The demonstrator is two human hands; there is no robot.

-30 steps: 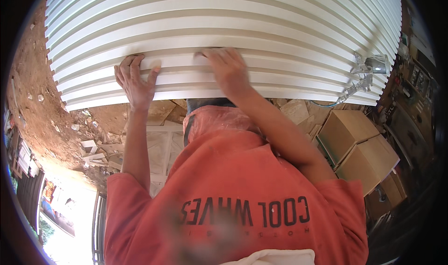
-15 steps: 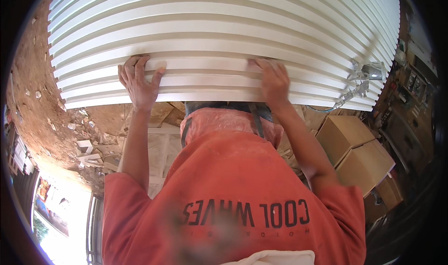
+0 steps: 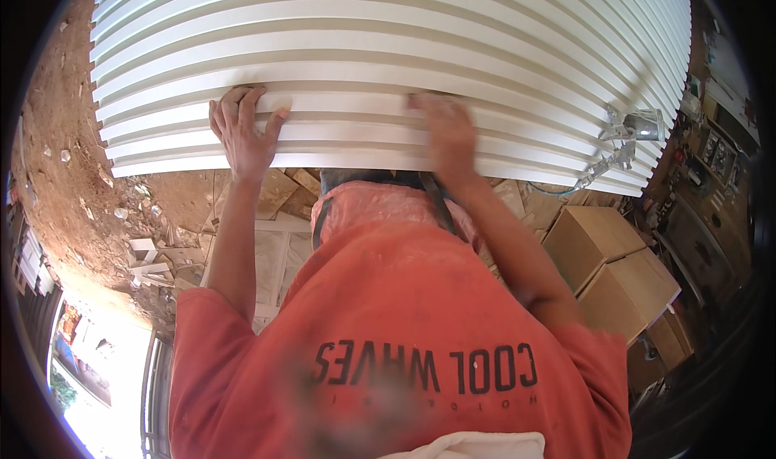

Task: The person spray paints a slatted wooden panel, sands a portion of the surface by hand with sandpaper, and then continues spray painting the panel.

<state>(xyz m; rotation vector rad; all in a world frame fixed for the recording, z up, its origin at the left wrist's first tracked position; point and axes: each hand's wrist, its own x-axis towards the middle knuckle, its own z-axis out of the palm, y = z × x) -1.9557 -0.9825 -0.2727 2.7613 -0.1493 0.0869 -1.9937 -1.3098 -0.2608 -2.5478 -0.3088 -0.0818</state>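
A large white slatted panel with parallel raised ribs lies across the space in front of me. My left hand rests on its near slats, with fingers apart and thumb spread. The fingertips reach over a slat's edge into the groove. My right hand, blurred by motion, is on the slats to the right, with its fingers together and bent. A small dark reddish patch shows at its fingertips, too smeared to name. A metal spray gun with a cup lies on the panel's right side.
A thin blue hose trails from the spray gun over the near edge. Cardboard boxes stand at the right. White and wooden offcuts litter the brown dirt ground at the left. Cluttered equipment stands along the far right.
My right hand has slid left along the slats, toward my left hand. The left hand keeps its place on the panel, and the view has shifted slightly.
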